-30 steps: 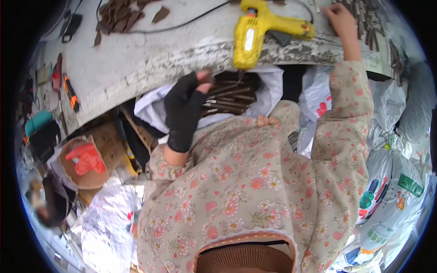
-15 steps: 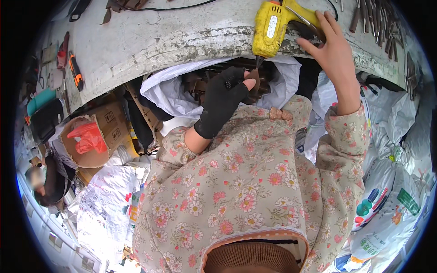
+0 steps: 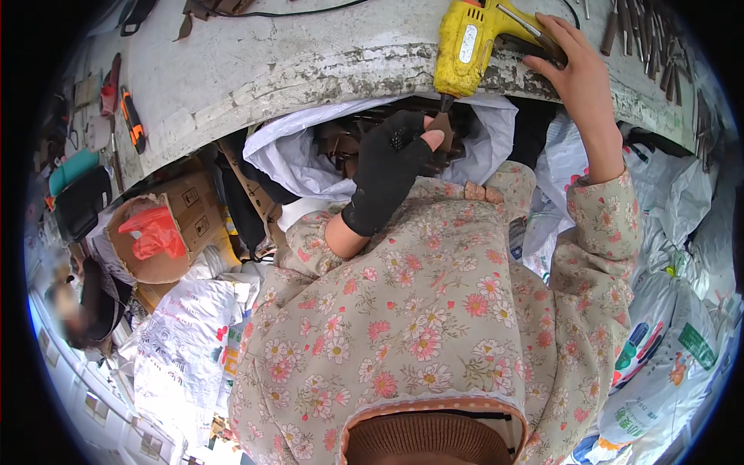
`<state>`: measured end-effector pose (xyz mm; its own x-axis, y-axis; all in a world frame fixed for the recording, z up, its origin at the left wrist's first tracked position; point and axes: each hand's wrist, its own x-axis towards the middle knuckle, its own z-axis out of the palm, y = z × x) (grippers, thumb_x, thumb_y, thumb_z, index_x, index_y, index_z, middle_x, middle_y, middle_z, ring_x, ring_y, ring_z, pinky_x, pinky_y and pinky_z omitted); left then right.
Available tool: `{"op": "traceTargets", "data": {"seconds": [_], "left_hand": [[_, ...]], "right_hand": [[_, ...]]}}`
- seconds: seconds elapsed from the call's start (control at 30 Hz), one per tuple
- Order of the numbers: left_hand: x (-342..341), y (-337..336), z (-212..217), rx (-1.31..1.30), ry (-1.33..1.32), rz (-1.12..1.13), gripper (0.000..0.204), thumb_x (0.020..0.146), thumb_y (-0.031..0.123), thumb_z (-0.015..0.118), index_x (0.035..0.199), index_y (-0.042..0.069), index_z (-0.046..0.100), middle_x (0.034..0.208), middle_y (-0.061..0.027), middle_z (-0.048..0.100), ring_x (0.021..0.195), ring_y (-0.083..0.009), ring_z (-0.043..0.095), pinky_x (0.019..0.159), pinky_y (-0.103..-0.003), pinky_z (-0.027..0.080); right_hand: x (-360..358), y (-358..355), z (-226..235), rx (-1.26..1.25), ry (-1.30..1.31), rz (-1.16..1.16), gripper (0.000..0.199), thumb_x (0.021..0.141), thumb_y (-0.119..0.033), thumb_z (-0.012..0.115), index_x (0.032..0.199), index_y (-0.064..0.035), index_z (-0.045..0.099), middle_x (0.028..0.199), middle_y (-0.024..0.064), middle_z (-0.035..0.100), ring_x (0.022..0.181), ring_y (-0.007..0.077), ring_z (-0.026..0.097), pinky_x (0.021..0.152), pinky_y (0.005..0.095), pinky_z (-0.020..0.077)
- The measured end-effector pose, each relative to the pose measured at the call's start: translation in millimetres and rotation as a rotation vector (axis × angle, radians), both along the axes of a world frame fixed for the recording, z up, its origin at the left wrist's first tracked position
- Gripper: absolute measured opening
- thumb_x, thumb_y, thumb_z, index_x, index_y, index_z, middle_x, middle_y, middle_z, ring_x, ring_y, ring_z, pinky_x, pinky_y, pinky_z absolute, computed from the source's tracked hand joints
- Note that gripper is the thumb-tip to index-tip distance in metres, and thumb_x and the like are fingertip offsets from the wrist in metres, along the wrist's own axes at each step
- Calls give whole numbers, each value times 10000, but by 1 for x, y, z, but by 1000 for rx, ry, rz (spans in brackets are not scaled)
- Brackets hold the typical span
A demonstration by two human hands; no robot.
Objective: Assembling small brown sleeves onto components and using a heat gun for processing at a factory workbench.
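Note:
A yellow hot glue gun point(image 3: 457, 66) overhangs the edge of the worktop, its dark nozzle pointing down. My right hand point(image 3: 580, 74) is bare and curls around the end of its handle, the thumb below and the fingers above. A slim metal tool with a dark handle point(image 3: 546, 40) slants across the grip, partly hidden by that hand. My left hand point(image 3: 391, 159), in a black fingerless glove, pinches a small brown piece point(image 3: 442, 133) that looks like leather. The piece's upper tip meets or nearly meets the nozzle; whether they touch, I cannot tell.
Beneath my hands, a white sack point(image 3: 291, 163) holds brown pieces. Slender tools point(image 3: 647, 39) lie at the worktop's right, an orange utility knife point(image 3: 132, 122) at its left. A cardboard box point(image 3: 190, 213) with a red bag is at left; plastic bags point(image 3: 666, 349) fill the right.
The view has shifted slightly. My right hand has moved a little to the right at the glue gun's handle. My left hand still pinches the brown piece under the nozzle.

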<state>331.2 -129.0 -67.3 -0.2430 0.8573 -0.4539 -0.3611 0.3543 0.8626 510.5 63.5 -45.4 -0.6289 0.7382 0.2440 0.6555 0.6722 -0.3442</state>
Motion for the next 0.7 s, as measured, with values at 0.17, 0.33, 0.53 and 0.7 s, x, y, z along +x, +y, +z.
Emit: {"op": "traceTargets", "data": {"seconds": [0.17, 0.33, 0.53, 0.7], "left_hand": [[-3, -4, 3, -4, 42, -13, 223, 813, 135, 610, 988, 0, 588, 781, -29, 617, 659, -53, 531, 575, -201, 430], [-16, -4, 11, 22, -131, 47, 206, 849, 213, 586, 921, 20, 585, 755, -6, 598, 679, -48, 514, 597, -200, 420], [-11, 1, 13, -222, -635, 331, 290, 867, 347, 559, 707, 115, 488, 648, 53, 470, 598, -36, 455, 570, -183, 394], [-8, 0, 23, -222, -496, 224, 296, 865, 341, 560, 686, 117, 486, 630, 54, 460, 576, -34, 443, 544, -186, 391]], "right_hand": [[-5, -13, 2, -82, 46, -87, 467, 751, -168, 667, 1191, -105, 523, 1140, 70, 554, 920, 242, 572, 776, 289, 456], [-5, -74, 11, -452, 279, 79, 342, 821, -76, 564, 1160, -40, 545, 894, 97, 631, 733, 234, 591, 699, 314, 463], [-1, -124, 53, -924, 343, 174, 342, 781, 7, 584, 1121, -34, 582, 847, 106, 622, 708, 168, 575, 645, 254, 443], [-2, -125, 62, -921, 296, 219, 304, 765, 13, 591, 1066, -23, 613, 813, 96, 620, 678, 173, 562, 619, 270, 437]]}}
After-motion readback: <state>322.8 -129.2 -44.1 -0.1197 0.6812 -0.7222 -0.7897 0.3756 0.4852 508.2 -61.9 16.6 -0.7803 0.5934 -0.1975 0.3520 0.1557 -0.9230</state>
